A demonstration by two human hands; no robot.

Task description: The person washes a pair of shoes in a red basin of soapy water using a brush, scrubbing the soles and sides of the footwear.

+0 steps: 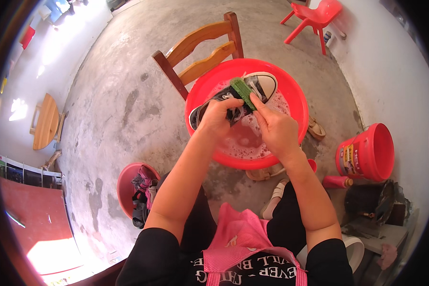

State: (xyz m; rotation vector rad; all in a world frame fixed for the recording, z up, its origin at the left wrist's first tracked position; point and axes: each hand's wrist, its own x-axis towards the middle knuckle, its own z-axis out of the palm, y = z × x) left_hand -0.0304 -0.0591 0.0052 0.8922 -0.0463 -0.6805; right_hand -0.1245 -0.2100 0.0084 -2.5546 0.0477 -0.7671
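Observation:
A dark canvas sneaker (266,85) with a pale rubber toe and light laces is held over a red plastic basin (243,164) of sudsy water. My left hand (218,114) grips the shoe near its ankle opening. In my right hand (273,130) is a green scrubbing brush (243,92), which lies across the laces; its bristles are hidden. The basin stands in front of a wooden chair (203,62), whose seat is out of sight.
A smaller pink basin (123,193) with shoes is on the concrete floor at left. At right are a red bucket (382,152), a pink bottle (336,181) and a loose sandal (316,129). A red plastic chair (316,18) is by the wall.

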